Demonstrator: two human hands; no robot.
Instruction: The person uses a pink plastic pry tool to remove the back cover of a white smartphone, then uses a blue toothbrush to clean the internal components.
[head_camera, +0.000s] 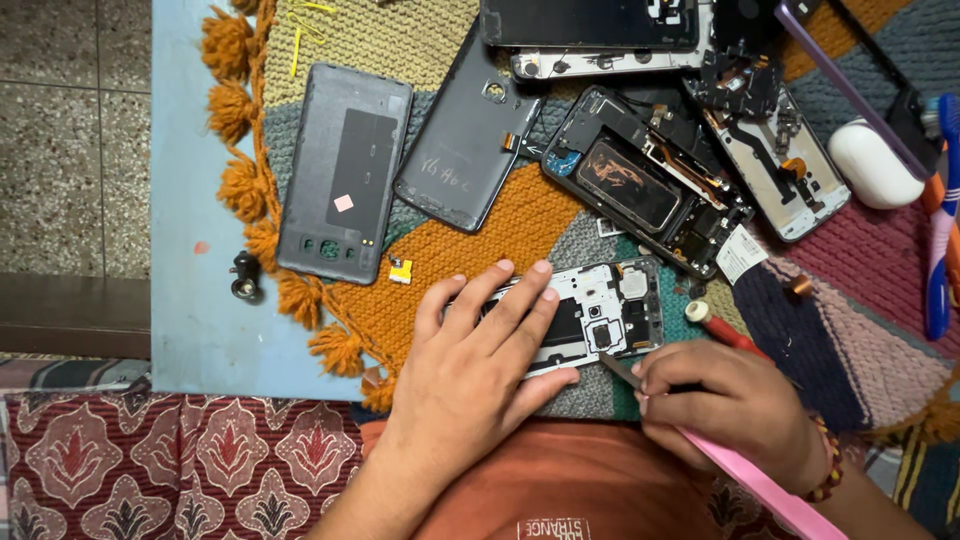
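Head view showed my left hand (478, 358) spread flat, fingers wide, pressing down on the opened phone frame (590, 315) that lay on the knitted mat (470, 235) near its front edge. My right hand (728, 398) was closed around a pink-handled tool (745, 470), its metal tip touching the frame's lower right corner. A red screwdriver (725, 328) lay just beside that hand. Farther back, two grey back covers (345, 170) and a second stripped phone (650, 180) crowded the mat, leaving little free room.

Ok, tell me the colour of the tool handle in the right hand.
Pink: the handle runs back from the right hand, clearest in the head view.
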